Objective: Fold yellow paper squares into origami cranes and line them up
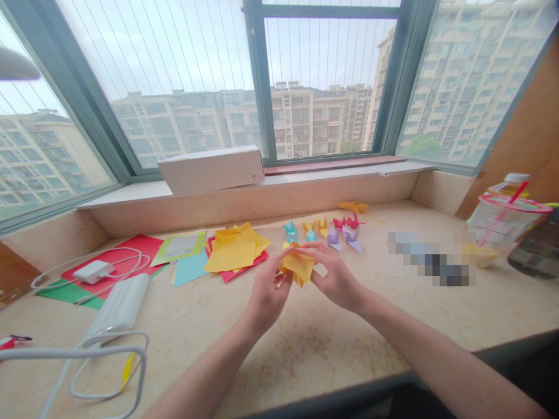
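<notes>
A folded piece of yellow paper (298, 265) is held up above the stone counter (332, 343) between both my hands. My left hand (266, 294) pinches its left side with the fingers closed. My right hand (334, 273) grips its right side, thumb and fingers pressed on the paper. Just behind them lies a stack of yellow sheets (236, 249) on red paper. Several small folded paper cranes (336, 231) in blue, orange, purple and red stand in a row further back.
Red, green and teal sheets (131, 256) lie at the left under a white charger and cable (94, 270). A white power bank (117, 305) lies nearer. A white box (212, 169) sits on the window sill. A plastic cup with a straw (502, 224) stands at the right.
</notes>
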Motion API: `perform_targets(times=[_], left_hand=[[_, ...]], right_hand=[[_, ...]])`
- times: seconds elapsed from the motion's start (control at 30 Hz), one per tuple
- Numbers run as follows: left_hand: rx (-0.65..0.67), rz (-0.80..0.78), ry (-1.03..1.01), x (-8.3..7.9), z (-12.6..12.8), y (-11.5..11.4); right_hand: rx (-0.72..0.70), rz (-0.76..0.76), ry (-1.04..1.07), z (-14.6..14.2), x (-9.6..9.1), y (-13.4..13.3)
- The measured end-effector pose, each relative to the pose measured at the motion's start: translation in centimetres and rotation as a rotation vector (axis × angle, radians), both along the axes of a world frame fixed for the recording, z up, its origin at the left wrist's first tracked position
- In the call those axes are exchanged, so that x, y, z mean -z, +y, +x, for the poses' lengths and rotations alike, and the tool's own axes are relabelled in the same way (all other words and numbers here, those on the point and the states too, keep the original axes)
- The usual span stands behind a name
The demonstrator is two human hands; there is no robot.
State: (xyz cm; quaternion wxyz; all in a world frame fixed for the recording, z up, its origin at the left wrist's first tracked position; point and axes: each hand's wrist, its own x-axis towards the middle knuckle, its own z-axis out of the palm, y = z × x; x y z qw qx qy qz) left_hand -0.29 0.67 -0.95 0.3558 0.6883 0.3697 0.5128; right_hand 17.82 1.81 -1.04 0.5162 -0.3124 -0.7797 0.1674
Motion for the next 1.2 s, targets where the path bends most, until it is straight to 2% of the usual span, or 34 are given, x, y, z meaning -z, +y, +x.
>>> perform_targets(times=[0.27,0.4,0.57,0.8,1.03,1.2], left_hand=[[-0.043,0.051,0.086,0.5,0.0,0.2],[-0.085,0.096,0.156,0.1,-0.1,0.1],[-0.114,0.122,0.157,-0.4,-0.2,-0.1],[-0.098,0.147,0.147,0.0,-0.1,-0.2],[-0.145,0.214,0.274,-0.8,-0.1,-0.4],[-0.177,0.209,0.278,-0.4,-0.2,-0.3]], right_hand=[[0.017,0.028,-0.022,0.0,0.5,0.1],[0.029,0.025,-0.029,0.0,0.3,-0.1],[0.019,0.049,-0.003,0.0,0.2,0.0],[0.052,0.002,-0.006,0.2,0.2,0.0],[0.027,0.041,-0.018,0.2,0.3,-0.1],[0.0,0.053,-0.022,-0.1,0.4,-0.2]])
